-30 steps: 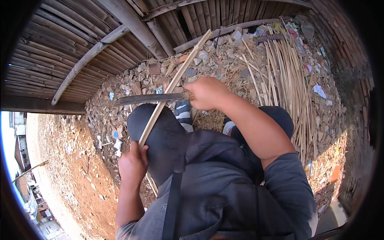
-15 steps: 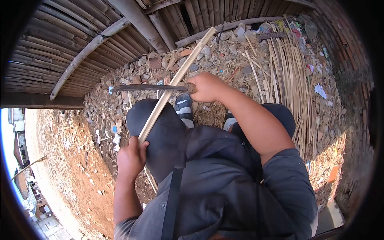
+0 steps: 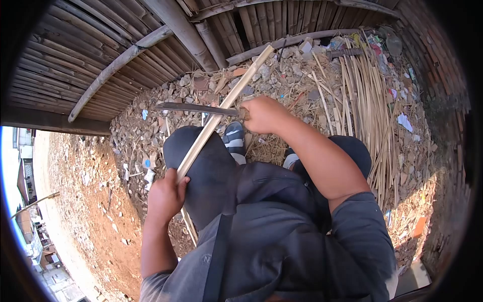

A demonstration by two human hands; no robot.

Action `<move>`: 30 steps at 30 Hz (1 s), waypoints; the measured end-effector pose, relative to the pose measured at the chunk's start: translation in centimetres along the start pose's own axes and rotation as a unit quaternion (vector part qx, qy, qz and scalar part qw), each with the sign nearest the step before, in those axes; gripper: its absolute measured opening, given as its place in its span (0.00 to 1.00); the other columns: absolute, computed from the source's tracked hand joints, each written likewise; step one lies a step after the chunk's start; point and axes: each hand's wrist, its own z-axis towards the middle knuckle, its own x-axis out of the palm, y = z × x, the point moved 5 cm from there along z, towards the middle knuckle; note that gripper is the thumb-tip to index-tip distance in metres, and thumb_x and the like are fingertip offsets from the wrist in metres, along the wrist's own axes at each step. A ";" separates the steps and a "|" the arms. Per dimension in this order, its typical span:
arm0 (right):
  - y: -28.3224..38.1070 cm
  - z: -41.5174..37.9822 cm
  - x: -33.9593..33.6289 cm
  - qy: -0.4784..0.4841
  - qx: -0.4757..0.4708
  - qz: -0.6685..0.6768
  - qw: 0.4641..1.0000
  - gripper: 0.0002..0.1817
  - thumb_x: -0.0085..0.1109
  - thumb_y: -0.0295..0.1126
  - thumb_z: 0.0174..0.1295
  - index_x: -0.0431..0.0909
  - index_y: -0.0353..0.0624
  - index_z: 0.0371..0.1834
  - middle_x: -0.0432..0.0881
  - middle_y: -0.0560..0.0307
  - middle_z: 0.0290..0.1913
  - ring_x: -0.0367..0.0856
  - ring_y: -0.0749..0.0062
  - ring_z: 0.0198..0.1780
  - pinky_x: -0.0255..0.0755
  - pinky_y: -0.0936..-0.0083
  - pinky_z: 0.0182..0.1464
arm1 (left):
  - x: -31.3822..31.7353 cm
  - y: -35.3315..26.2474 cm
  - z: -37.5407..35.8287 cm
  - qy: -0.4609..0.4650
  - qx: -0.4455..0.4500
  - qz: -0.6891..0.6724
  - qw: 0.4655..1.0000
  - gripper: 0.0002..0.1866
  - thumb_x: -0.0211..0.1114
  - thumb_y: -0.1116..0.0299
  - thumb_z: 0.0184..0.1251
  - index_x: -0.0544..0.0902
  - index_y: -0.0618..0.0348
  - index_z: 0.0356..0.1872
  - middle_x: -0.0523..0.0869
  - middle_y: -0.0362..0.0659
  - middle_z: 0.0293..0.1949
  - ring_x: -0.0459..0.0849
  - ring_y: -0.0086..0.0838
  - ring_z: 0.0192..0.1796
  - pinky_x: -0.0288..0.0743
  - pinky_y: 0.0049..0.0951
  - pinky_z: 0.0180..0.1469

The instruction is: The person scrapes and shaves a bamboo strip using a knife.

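Note:
A long pale bamboo strip [image 3: 201, 139] slants from my left hand [image 3: 167, 197] up and away to the right, across my dark-clad left knee. My left hand is closed round its near end. In my right hand [image 3: 261, 116] is the handle of a long dark machete [image 3: 193, 107], my fingers wrapped round it. The blade points left and lies across the strip, touching or just over it; which of the two I cannot tell.
Many split strips [image 3: 370, 110] lie in a pile on the right beside a brick wall [image 3: 437, 75]. Rubble [image 3: 201, 83] and scraps cover the ground round my sandalled foot [image 3: 234, 137]. A bamboo slat wall [image 3: 100, 55] with poles stands ahead and to the left.
The machete's tip has moved slightly right and its blade now tilts down toward the handle. The far end of the strip sits a little lower in view. Both hands keep their hold.

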 end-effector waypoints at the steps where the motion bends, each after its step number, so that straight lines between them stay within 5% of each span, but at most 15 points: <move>1: 0.8 -0.6 -0.3 -0.025 -0.018 -0.019 0.999 0.17 0.64 0.34 0.51 0.87 0.45 0.45 0.88 0.42 0.39 0.88 0.44 0.47 0.81 0.50 0.50 | 0.1 0.0 -0.1 0.005 -0.008 0.008 1.000 0.15 0.67 0.61 0.74 0.74 0.61 0.39 0.83 0.59 0.22 0.84 0.61 0.28 0.74 0.56 0.30; 10: -1.3 0.2 0.3 -0.063 -0.027 0.026 0.997 0.12 0.65 0.35 0.51 0.85 0.43 0.38 0.86 0.40 0.33 0.86 0.39 0.42 0.79 0.48 0.45 | -0.1 -0.4 -0.1 -0.014 -0.005 -0.004 1.000 0.17 0.69 0.59 0.74 0.72 0.60 0.36 0.83 0.60 0.22 0.85 0.61 0.28 0.76 0.56 0.31; 13: 1.4 -1.4 -1.2 -0.024 -0.025 -0.064 0.997 0.15 0.65 0.33 0.51 0.86 0.46 0.44 0.89 0.44 0.41 0.88 0.43 0.47 0.81 0.50 0.51 | 0.6 0.0 -0.1 -0.010 -0.008 -0.004 1.000 0.17 0.68 0.60 0.74 0.72 0.61 0.37 0.83 0.60 0.22 0.84 0.62 0.29 0.76 0.56 0.31; 16: 2.6 -1.8 -0.8 -0.064 -0.088 -0.082 0.991 0.13 0.66 0.35 0.52 0.85 0.45 0.41 0.88 0.42 0.35 0.87 0.39 0.43 0.81 0.47 0.47 | 0.9 -0.1 -0.1 -0.017 -0.009 -0.021 1.000 0.16 0.66 0.60 0.75 0.73 0.62 0.37 0.83 0.60 0.23 0.84 0.63 0.29 0.74 0.57 0.31; 19: -3.1 1.4 0.4 -0.070 0.006 -0.009 0.998 0.15 0.67 0.36 0.52 0.85 0.45 0.43 0.88 0.43 0.36 0.88 0.39 0.43 0.81 0.47 0.49 | 0.6 -0.1 0.2 -0.024 0.000 -0.026 0.999 0.16 0.66 0.60 0.75 0.72 0.62 0.37 0.82 0.61 0.23 0.84 0.64 0.29 0.74 0.57 0.31; 22: -2.0 0.4 -0.2 -0.104 -0.010 -0.021 0.994 0.14 0.67 0.36 0.52 0.84 0.44 0.42 0.88 0.43 0.36 0.88 0.39 0.43 0.81 0.47 0.48 | 0.2 -0.2 -0.3 -0.009 -0.011 -0.018 1.000 0.16 0.66 0.61 0.75 0.72 0.62 0.37 0.82 0.61 0.23 0.83 0.64 0.29 0.73 0.57 0.31; 28: 3.6 -1.8 -0.5 -0.027 -0.083 -0.105 0.991 0.18 0.66 0.34 0.52 0.86 0.43 0.47 0.88 0.42 0.35 0.87 0.39 0.43 0.81 0.47 0.49 | 0.9 0.0 0.2 -0.019 -0.001 -0.028 0.999 0.16 0.66 0.61 0.75 0.72 0.62 0.37 0.83 0.62 0.24 0.84 0.64 0.30 0.74 0.58 0.31; 30: -0.4 -0.4 0.0 -0.056 -0.046 -0.037 0.997 0.20 0.66 0.34 0.51 0.86 0.45 0.49 0.87 0.40 0.35 0.88 0.39 0.43 0.81 0.47 0.50 | 1.1 0.2 -0.2 -0.020 -0.005 -0.033 0.999 0.16 0.66 0.61 0.75 0.72 0.62 0.37 0.83 0.62 0.24 0.84 0.64 0.30 0.73 0.58 0.31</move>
